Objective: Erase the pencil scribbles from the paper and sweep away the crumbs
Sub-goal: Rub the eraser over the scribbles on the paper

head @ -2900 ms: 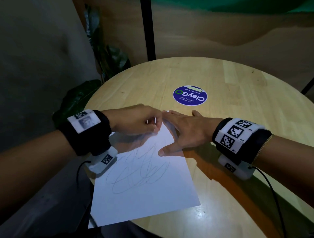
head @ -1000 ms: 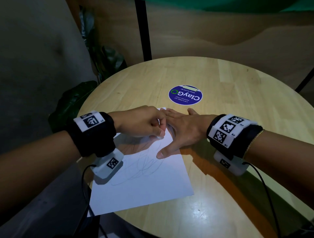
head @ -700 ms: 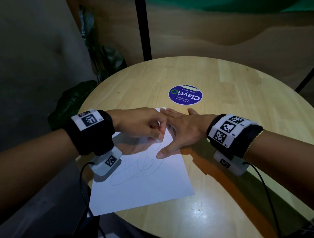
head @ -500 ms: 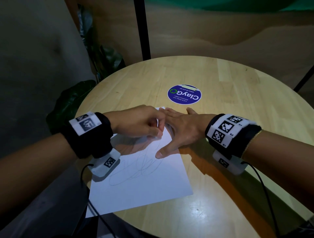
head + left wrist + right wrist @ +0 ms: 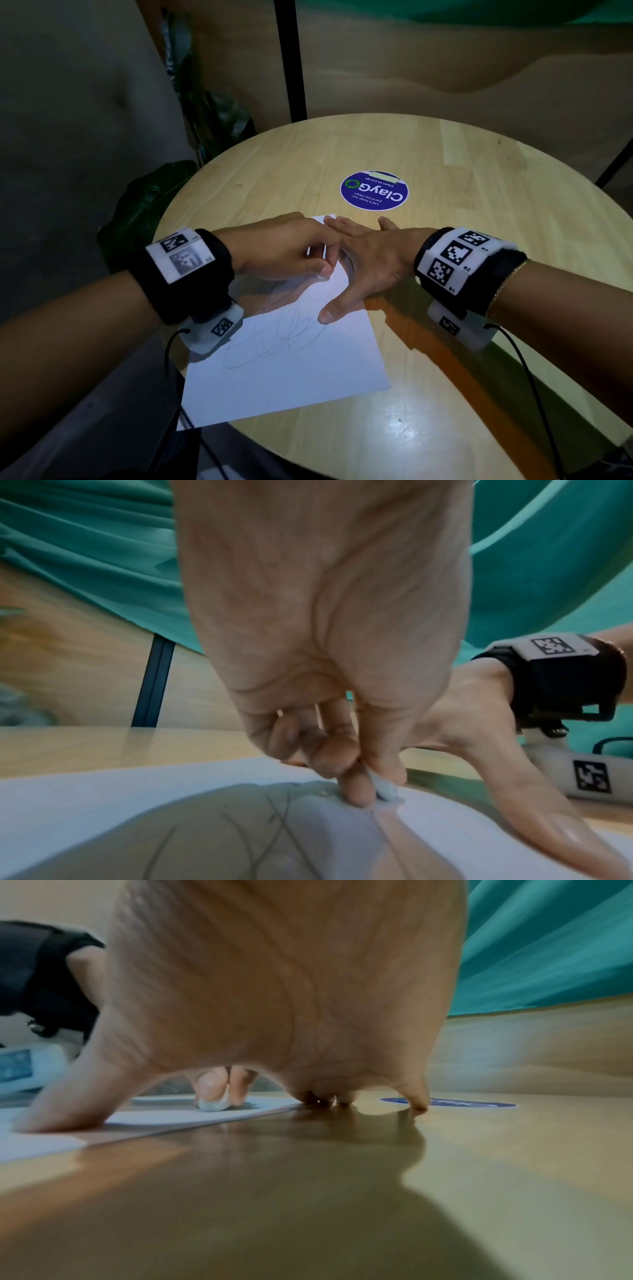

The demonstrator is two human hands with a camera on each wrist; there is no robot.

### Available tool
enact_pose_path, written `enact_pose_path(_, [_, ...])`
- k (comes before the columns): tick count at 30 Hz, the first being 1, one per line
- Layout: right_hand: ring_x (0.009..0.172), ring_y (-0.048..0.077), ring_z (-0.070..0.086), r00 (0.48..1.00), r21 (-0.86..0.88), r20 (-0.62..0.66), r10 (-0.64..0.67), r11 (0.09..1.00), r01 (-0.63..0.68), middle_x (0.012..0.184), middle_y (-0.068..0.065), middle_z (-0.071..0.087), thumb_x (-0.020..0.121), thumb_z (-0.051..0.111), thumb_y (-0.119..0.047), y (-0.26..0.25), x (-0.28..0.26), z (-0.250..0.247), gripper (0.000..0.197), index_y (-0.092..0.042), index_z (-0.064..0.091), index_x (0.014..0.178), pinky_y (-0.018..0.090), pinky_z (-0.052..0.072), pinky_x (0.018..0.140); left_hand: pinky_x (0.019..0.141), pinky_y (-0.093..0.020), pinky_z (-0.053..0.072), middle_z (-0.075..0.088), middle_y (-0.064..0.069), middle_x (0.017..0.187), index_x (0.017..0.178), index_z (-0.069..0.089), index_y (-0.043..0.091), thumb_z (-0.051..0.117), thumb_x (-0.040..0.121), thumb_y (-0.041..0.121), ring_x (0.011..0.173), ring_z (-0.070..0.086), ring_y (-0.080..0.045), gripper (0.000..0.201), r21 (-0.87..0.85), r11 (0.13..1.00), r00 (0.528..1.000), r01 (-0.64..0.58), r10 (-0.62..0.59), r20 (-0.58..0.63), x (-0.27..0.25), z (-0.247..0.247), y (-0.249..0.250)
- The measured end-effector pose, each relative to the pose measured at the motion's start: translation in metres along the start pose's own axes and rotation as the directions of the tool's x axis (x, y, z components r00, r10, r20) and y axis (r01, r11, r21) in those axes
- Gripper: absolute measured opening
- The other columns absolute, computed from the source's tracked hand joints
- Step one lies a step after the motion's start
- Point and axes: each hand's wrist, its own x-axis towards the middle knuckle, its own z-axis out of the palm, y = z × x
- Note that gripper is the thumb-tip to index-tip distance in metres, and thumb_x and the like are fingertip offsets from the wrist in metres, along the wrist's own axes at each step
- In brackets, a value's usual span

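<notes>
A white sheet of paper [image 5: 294, 370] lies on the round wooden table [image 5: 462, 178], with grey pencil scribbles [image 5: 274, 339] across its middle. My left hand [image 5: 291, 253] pinches a small white eraser [image 5: 385, 788] between thumb and fingers and presses its tip onto the upper part of the paper. The same eraser [image 5: 212, 1104] shows under my right palm in the right wrist view. My right hand [image 5: 370, 260] lies flat with fingers spread, thumb on the paper's right edge, holding the sheet down. A tiny crumb [image 5: 322, 793] sits beside the eraser.
A round blue sticker [image 5: 374, 190] marks the table behind the hands. A black post [image 5: 291, 58] and dark green plant leaves [image 5: 147, 202] stand beyond the table's left rim. The paper's near left corner overhangs the table edge. Cables hang from both wrist cameras.
My left hand has kept rubbing the eraser in small strokes on the paper's upper part; the upper scribble lines have faded. My right hand has stayed pressed in place.
</notes>
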Motion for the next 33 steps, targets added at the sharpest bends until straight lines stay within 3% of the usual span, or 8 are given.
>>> enact_pose_path(2, [0.160,0.012,-0.028,1.000,-0.008,-0.003,-0.003,1.000,0.003,0.174,-0.012,-0.029,0.060,0.064,-0.101,0.000,0.000,0.001,0.145,-0.040,-0.011,0.169,0.071,-0.012,0.124,0.066,-0.011,0.041,0.070,0.012,0.079,0.098,0.072,0.020,0.072,0.101,0.020,0.079,0.063,0.001,0.004,-0.013,1.000,1.000,-0.014,0.013,-0.013,-0.002,0.004,-0.001])
enact_pose_path(6, [0.158,0.009,-0.030,0.999,-0.063,0.010,0.031,0.998,-0.030,0.172,-0.012,-0.033,0.061,0.061,-0.103,-0.001,0.002,0.003,0.155,-0.029,-0.024,0.167,0.070,-0.010,0.125,0.078,-0.029,0.055,0.079,0.001,0.090,0.096,0.074,0.021,0.072,0.102,0.020,0.083,0.071,-0.014,0.006,-0.125,0.992,0.975,0.024,0.005,0.224,-0.013,-0.001,0.004])
enact_pose_path(11, [0.158,0.016,-0.034,1.000,-0.015,0.014,-0.018,1.000,0.019,0.173,-0.007,-0.035,0.065,0.064,-0.099,-0.002,0.000,0.002,0.132,-0.053,-0.010,0.165,0.076,-0.011,0.121,0.070,-0.027,0.045,0.072,0.008,0.081,0.095,0.068,0.028,0.069,0.101,0.027,0.079,0.062,-0.001,0.006,0.038,0.996,0.995,0.079,-0.076,-0.070,-0.011,0.003,-0.006])
enact_pose_path(15, [0.157,0.016,-0.035,1.000,-0.029,0.016,-0.004,1.000,0.004,0.172,-0.008,-0.035,0.061,0.062,-0.102,-0.001,0.001,0.004,0.133,-0.059,-0.015,0.162,0.077,-0.012,0.120,0.071,-0.024,0.051,0.077,0.002,0.081,0.092,0.069,0.023,0.071,0.100,0.021,0.071,0.065,-0.004,0.008,-0.102,0.990,0.976,0.093,-0.070,0.208,-0.022,0.003,0.005])
enact_pose_path(19, [0.157,0.017,-0.035,1.000,-0.031,0.015,-0.006,1.000,0.007,0.172,-0.007,-0.036,0.059,0.060,-0.104,0.000,0.003,0.004,0.135,-0.060,-0.017,0.160,0.077,-0.011,0.121,0.076,-0.033,0.052,0.075,0.007,0.085,0.095,0.069,0.029,0.069,0.100,0.028,0.082,0.065,-0.005,0.006,0.065,0.990,0.992,0.123,-0.120,-0.044,-0.019,-0.004,-0.009])
enact_pose_path(25, [0.157,0.015,-0.036,1.000,-0.037,0.024,0.004,0.999,-0.003,0.173,-0.008,-0.034,0.062,0.063,-0.101,-0.003,0.000,0.002,0.134,-0.058,-0.016,0.162,0.076,-0.012,0.121,0.081,-0.037,0.057,0.080,-0.003,0.085,0.094,0.069,0.020,0.074,0.099,0.023,0.080,0.071,-0.018,0.007,-0.111,0.985,0.972,0.131,-0.106,0.208,-0.022,-0.001,0.002])
enact_pose_path(29, [0.158,0.017,-0.035,1.000,-0.040,0.029,0.005,0.999,-0.004,0.173,-0.007,-0.035,0.063,0.063,-0.101,-0.004,0.000,0.001,0.133,-0.057,-0.014,0.162,0.077,-0.009,0.121,0.081,-0.038,0.057,0.077,0.006,0.088,0.093,0.067,0.033,0.070,0.100,0.029,0.084,0.068,-0.006,0.008,0.028,0.991,0.991,0.135,-0.134,-0.007,-0.020,-0.004,-0.009])
enact_pose_path(33, [0.158,0.017,-0.034,1.000,-0.048,0.022,0.003,0.999,-0.002,0.173,-0.007,-0.034,0.065,0.063,-0.099,-0.005,-0.001,0.001,0.132,-0.057,-0.016,0.162,0.076,-0.011,0.121,0.071,-0.026,0.053,0.076,0.001,0.080,0.091,0.066,0.025,0.071,0.101,0.022,0.071,0.065,-0.008,0.011,-0.083,0.989,0.971,0.122,-0.101,0.217,-0.023,-0.002,0.003])
